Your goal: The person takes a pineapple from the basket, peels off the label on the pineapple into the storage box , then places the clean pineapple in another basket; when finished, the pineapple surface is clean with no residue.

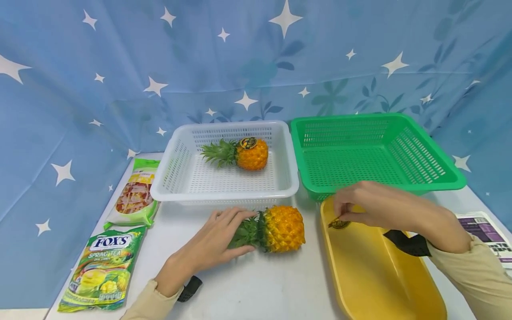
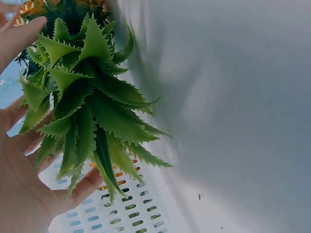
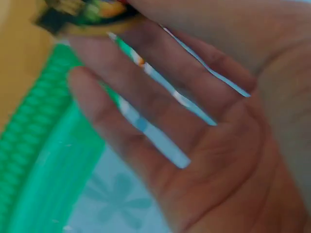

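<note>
Your left hand (image 1: 208, 249) lies flat over the leafy crown of the near pineapple (image 1: 280, 229), fingers straight and relaxed. It presses rather than grips, likely to pin the fruit so it cannot roll. The left wrist view confirms this: the leaves (image 2: 82, 102) rest against an open palm, with no fingers curled round them.

The pineapple lies on its side on the table (image 1: 256, 284), just in front of the white basket (image 1: 176, 178), crown pointing left.

Your right hand (image 1: 372, 202) hovers over the near end of the yellow tray (image 1: 360, 275), fingertips pinching a small round sticker (image 1: 339, 224), dark with a yellow edge. It looks like the label (image 1: 248, 143) on the second pineapple (image 1: 252, 154). The right wrist view is blurred; it shows the sticker (image 3: 82, 14) at the fingertips and the other fingers spread.

That second pineapple lies in the white basket, label on. The green basket (image 1: 440, 173) stands beside it, behind the tray.

Two snack packets (image 1: 106, 266) lie at the left table edge. Printed paper (image 1: 488, 235) lies at far right.
</note>
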Tool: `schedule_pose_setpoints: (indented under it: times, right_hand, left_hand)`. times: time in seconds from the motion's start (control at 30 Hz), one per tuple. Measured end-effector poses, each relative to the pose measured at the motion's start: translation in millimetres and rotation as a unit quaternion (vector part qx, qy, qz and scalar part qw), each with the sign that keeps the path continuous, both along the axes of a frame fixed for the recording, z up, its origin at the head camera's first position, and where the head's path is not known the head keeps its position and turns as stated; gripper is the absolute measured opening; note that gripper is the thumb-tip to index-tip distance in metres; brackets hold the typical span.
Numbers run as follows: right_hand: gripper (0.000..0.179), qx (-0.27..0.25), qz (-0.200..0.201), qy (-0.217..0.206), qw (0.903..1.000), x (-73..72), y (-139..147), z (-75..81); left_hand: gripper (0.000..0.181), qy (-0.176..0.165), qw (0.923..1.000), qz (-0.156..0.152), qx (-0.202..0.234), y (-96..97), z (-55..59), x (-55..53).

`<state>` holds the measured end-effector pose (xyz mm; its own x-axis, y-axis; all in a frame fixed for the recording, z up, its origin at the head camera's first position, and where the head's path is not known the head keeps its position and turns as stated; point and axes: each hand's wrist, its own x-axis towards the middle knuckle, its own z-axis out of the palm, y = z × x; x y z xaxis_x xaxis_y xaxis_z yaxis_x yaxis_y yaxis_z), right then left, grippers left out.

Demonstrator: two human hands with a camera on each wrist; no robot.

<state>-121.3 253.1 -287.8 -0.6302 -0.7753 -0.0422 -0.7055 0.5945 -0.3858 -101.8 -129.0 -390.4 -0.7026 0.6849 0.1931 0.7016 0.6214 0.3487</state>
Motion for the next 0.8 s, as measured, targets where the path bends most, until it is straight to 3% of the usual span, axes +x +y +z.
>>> schedule_pose_setpoints:
  times: [0.13,0.33,0.63,0.8]
  right_hand:
    - [0.025,0.008,-0.021,-0.092,0.9956,-3.5,14.4,-21.3]
    - [0.021,0.011,-0.014,-0.164,0.9863,-10.5,21.1,-51.3]
    - [0.024,-0.037,0.018,-0.141,0.9891,-19.9,14.3,-69.1]
    - [0.022,-0.035,0.028,-0.132,0.9903,-23.4,8.6,-74.6]
  left_hand:
    - [0.073,0.001,1.0000,-0.002,0.003,-0.3,-0.8,0.5]
    - [0.072,-0.001,1.0000,-0.002,0.007,0.2,-0.2,1.2]
    - [0.073,-0.002,1.0000,-0.002,0.001,1.4,0.7,0.6]
    - [0.072,0.000,1.0000,0.000,-0.003,0.7,0.7,0.8]
